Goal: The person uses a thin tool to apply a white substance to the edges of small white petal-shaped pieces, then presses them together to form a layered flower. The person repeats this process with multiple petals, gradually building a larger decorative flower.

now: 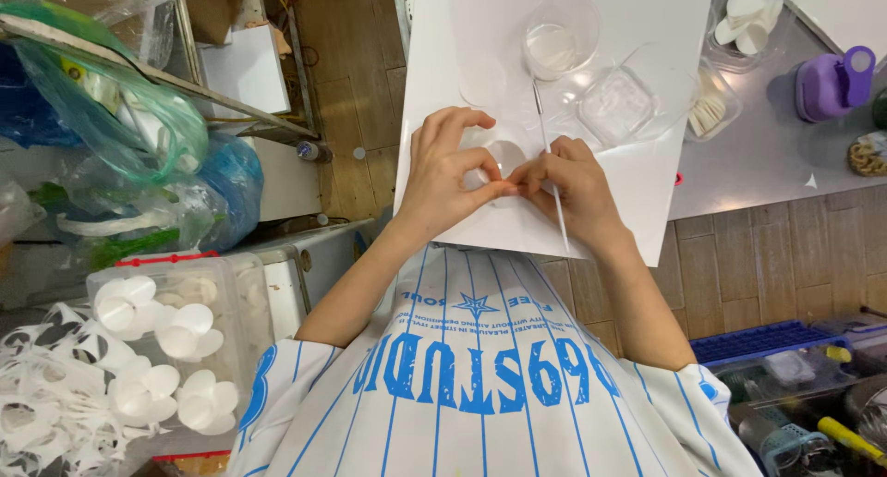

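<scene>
Two hands meet over a white sheet (443, 52) near its bottom edge. The left hand (450, 168) curls its fingers and pinches a small white paper circle (504, 156). The right hand (568, 186) pinches the same circle and also grips a thin stick (545, 135). Clear plastic cups (554, 43) sit farther up the sheet.

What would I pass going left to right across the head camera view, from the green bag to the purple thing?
Green plastic bag → left hand → small white paper piece pinched by both hands → right hand, also holding a thin stick → clear square container → purple punch.
</scene>
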